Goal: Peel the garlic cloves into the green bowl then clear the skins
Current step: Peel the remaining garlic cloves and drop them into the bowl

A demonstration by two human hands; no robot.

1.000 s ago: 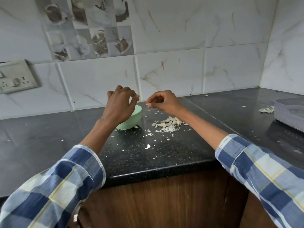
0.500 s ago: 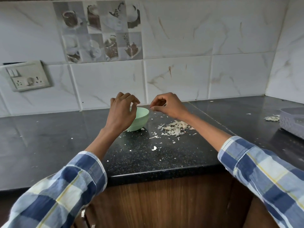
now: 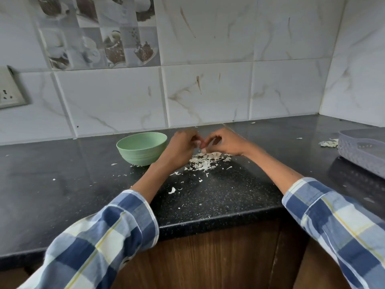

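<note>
Head view: both hands are brought together right over the skin pile (image 3: pixel 208 160) on the black tabletop (image 3: pixel 218 197). The left hand (image 3: pixel 180 146) and right hand (image 3: pixel 225 142) are curled in, and a small pale bit, probably a garlic clove (image 3: pixel 201 145), is pinched between their fingers; its long axis can't be made out, too blurry. The green bowl (image 3: pixel 141 148) is sat at roughly 9 o'clock from the clove, just beside the left hand, so that hand is better placed for the drop.

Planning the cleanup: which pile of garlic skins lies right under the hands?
The big pile of skins right of the green bowl; the smaller pile sits far right, beside the grey tray.
</note>
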